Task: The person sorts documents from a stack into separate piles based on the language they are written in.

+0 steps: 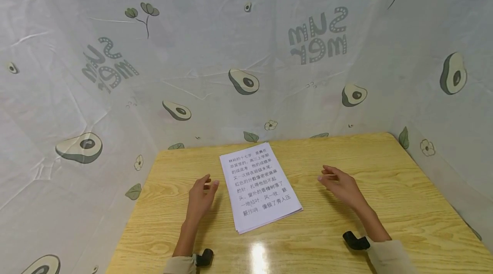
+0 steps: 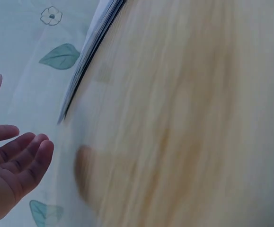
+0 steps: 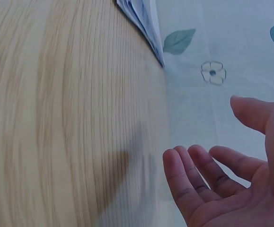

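Head view: a stack of Chinese-printed sheets (image 1: 262,188) lies on the wood-grain table (image 1: 308,244) between my hands, the left hand (image 1: 199,195) at its nine o'clock, the right hand (image 1: 344,187) at three, both empty and relaxed. Left wrist view: the stack shows at eleven o'clock, my loosely bent fingers (image 2: 40,162) at eight. Right wrist view: the stack's corner (image 3: 144,21) sits at twelve, my slack hand at four.
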### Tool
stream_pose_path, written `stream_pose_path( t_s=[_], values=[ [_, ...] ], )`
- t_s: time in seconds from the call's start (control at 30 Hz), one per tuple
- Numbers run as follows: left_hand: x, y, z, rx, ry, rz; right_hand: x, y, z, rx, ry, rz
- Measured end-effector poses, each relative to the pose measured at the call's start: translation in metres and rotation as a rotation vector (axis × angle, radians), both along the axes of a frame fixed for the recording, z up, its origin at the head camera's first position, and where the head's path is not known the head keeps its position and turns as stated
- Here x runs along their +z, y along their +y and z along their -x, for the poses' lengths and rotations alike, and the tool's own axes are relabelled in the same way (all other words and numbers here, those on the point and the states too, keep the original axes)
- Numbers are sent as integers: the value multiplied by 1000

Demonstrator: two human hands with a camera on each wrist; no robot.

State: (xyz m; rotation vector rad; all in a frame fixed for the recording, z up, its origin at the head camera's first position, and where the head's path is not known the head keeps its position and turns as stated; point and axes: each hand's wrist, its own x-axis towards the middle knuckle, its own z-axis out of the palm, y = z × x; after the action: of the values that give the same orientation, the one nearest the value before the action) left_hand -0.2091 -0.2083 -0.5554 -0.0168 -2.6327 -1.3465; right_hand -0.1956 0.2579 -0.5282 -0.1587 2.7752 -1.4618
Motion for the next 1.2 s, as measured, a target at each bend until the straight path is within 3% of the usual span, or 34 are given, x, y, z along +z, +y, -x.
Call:
stream_pose_path(
  t_s=[0.2,0.47,0.8,1.2],
  values=[
    [-3,12,3,17,-51,-48,-6,-19,8,-6,-29,0],
    [-3,26,7,48,-88,-75,-10,-44,15,-2,7,-52],
    [-3,43,7,100,-171,-61,-17,-69,21,49,0,6],
    [1,55,8,50,-154,-55,-15,-79,21,83,25,-76]
  ],
)
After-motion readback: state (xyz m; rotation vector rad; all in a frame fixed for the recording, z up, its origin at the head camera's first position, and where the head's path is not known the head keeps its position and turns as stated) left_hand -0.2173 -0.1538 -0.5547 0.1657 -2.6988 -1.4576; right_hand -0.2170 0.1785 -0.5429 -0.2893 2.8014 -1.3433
